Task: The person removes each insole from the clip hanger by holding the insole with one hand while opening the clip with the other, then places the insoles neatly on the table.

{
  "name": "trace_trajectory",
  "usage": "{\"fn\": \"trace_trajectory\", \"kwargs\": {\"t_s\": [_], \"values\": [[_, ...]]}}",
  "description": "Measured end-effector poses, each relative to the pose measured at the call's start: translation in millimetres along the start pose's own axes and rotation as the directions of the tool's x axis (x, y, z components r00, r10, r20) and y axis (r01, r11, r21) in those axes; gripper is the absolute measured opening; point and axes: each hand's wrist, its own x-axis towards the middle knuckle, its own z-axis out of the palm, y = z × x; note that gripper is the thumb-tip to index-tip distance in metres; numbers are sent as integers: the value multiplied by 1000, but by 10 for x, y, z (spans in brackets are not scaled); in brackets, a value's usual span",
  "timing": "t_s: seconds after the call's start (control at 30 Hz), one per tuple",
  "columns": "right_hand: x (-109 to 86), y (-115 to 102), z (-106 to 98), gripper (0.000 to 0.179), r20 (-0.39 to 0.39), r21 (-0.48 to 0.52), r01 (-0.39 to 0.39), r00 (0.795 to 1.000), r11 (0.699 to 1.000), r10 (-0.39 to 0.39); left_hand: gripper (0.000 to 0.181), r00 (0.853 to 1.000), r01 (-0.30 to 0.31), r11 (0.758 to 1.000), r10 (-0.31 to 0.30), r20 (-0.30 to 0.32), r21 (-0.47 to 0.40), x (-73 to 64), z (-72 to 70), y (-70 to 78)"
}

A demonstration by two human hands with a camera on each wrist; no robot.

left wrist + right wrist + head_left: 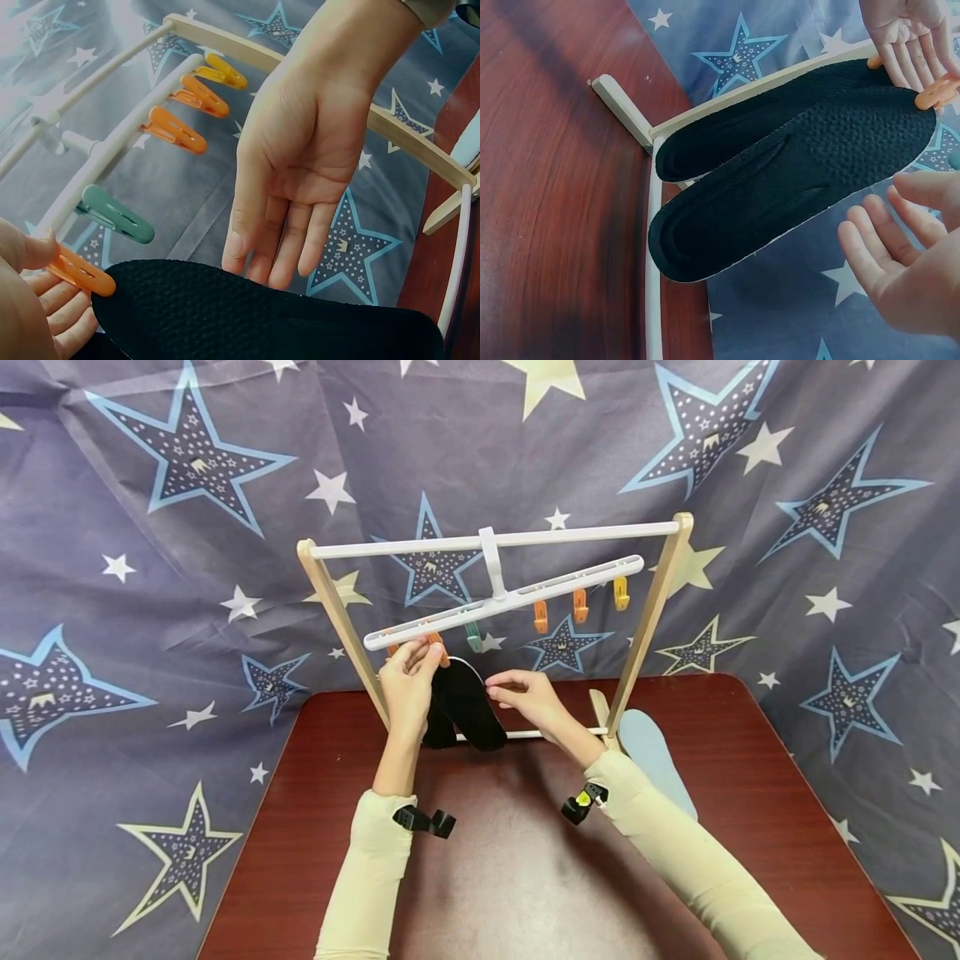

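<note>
Two black shoe insoles (470, 706) hang side by side from the lower left part of a white clip hanger (570, 583). My left hand (408, 687) pinches an orange clip (84, 271) between thumb and fingers, and the clip bites the end of the front insole (780, 187). Behind it, the other black insole (731, 124) hangs near a second orange clip (875, 62), partly covered. My right hand (534, 697) is beside the front insole's edge, its fingers (866, 244) loosely extended and holding nothing.
The tilted hanger hooks over the top bar (600, 533) of a wooden rack (647, 635). A green clip (473, 637), two orange clips (541, 617) and a yellow clip (621, 593) dangle from it. A light-blue insole-shaped piece (651, 752) lies on the red-brown table (750, 760), beside my right sleeve.
</note>
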Motion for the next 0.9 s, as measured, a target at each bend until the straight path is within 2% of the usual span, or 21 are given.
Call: {"fn": "trace_trajectory", "kwargs": {"t_s": [0.53,0.9], "values": [[8,70,56,27,0,19,-36,999,999,36,29,1000,-13,1000,14,22,-14,0,32,8],[1,51,121,24,17,60,-53,998,997,52,26,999,-39,999,39,-21,-5,33,47,-5]]}}
